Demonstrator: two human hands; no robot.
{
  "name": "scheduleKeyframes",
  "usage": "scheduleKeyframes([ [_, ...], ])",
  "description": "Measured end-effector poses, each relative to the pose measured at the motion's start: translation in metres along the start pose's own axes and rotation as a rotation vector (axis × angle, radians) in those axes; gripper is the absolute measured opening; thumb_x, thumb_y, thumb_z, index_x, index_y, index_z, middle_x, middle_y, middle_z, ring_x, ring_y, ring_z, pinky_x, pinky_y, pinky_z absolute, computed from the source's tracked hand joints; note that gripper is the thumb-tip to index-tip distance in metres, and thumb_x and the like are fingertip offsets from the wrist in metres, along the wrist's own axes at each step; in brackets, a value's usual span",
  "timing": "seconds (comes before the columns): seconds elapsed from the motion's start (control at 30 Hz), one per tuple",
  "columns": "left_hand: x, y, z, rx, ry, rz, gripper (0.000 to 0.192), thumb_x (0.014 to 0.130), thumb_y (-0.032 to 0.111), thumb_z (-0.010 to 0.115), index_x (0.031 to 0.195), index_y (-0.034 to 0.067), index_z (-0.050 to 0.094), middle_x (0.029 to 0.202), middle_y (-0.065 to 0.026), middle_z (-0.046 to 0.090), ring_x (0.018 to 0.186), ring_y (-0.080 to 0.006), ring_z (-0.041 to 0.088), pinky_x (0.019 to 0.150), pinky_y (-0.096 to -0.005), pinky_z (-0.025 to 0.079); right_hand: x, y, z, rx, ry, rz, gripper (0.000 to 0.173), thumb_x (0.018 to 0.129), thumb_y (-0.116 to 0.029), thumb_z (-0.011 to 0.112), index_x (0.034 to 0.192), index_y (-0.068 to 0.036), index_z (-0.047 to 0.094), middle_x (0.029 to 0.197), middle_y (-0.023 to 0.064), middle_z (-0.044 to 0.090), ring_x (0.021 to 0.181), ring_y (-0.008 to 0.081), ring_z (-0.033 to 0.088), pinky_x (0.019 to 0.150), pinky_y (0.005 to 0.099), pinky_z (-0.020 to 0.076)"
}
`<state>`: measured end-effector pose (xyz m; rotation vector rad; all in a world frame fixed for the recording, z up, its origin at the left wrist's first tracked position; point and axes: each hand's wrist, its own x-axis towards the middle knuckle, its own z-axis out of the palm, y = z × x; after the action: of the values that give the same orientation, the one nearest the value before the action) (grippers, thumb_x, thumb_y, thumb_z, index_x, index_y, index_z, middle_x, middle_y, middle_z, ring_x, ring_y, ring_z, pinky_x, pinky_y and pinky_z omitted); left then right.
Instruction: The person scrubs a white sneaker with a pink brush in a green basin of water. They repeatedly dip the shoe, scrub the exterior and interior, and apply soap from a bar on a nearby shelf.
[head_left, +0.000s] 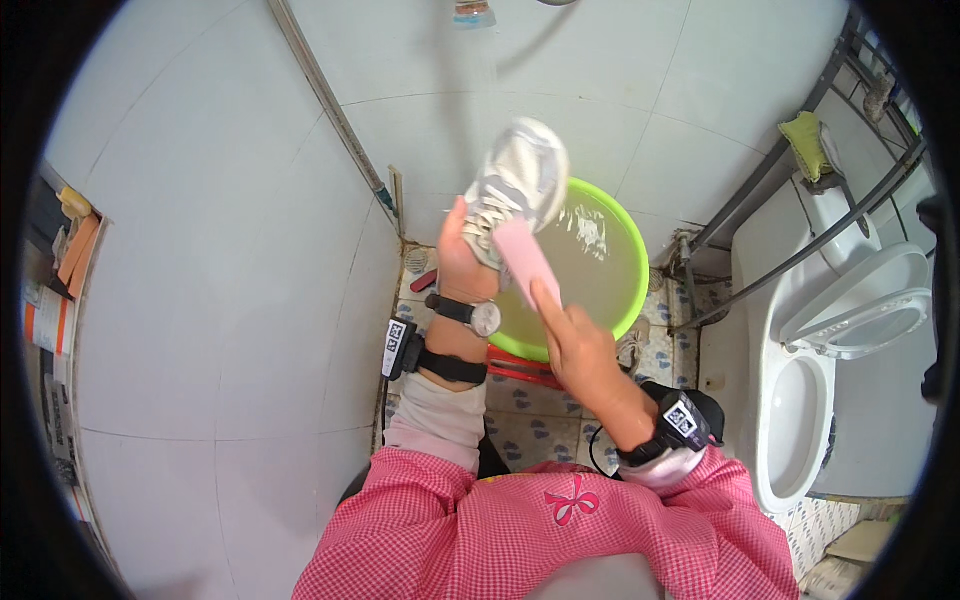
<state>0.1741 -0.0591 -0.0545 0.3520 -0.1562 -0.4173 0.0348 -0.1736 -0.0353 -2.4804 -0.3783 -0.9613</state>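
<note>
A white and grey lace-up sneaker (521, 172) is held up over a lime-green basin (639, 262) by my left hand (465, 259), which grips it near the heel and opening. In my right hand (581, 349) is a pink brush (527, 259), its head against the laced part of the shoe. The brush's bristles are hidden beneath its back. Cloudy water (592, 277) fills the basin, with a bright reflection on its surface. Under the basin's near side a red plastic stand or stool (525, 369) shows.
A faucet outlet (474, 15) juts from the tiled wall above, apparently running. To the right stand a white toilet (787, 420) with its lid up and a grey metal rack (802, 262). Another shoe (634, 346) sits on the floor by the basin. A dark red object (424, 281) lies left.
</note>
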Motion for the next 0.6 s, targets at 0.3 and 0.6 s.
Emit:
scheduleKeyframes([
  [0.3, -0.002, -0.005, 0.006, -0.011, -0.115, 0.001, 0.068, 0.099, 0.049, 0.023, 0.137, -0.005, 0.034, 0.137, -0.0198, 0.044, 0.126, -0.0348, 0.043, 0.107, -0.0450, 0.032, 0.023, 0.005, 0.010, -0.163, -0.142, -0.055, 0.045, 0.086, -0.004, 0.055, 0.130, -0.013, 0.054, 0.095, 0.0281, 0.060, 0.085, 0.0414, 0.063, 0.068, 0.0429, 0.0520],
  [0.6, -0.002, -0.014, 0.007, -0.017, -0.075, -0.070, 0.080, 0.094, 0.063, 0.021, 0.139, -0.002, 0.034, 0.137, -0.0207, 0.044, 0.126, -0.0339, 0.044, 0.109, -0.0445, 0.031, 0.028, -0.006, -0.002, -0.154, -0.012, -0.190, 0.046, 0.089, -0.007, 0.051, 0.135, -0.012, 0.048, 0.099, 0.0281, 0.058, 0.089, 0.0386, 0.061, 0.079, 0.0443, 0.0456],
])
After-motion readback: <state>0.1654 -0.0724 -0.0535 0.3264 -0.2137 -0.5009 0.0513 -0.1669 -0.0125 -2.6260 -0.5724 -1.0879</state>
